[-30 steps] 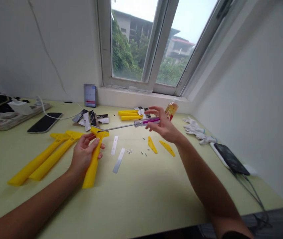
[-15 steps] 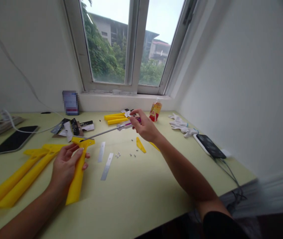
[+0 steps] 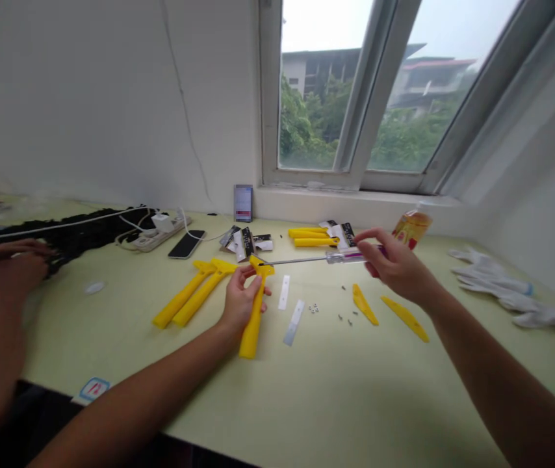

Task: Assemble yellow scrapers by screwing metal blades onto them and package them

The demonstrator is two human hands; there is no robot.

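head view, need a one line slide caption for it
Left hand grips a yellow handle; right hand holds a screwdriver to its top, metal strips alongside.

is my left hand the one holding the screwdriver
No, your right hand holds the screwdriver by its handle, while your left hand grips a yellow tool.

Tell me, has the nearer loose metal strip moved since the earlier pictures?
No. The nearer metal strip lies in the same spot beside the small nuts on the table; the camera moved.
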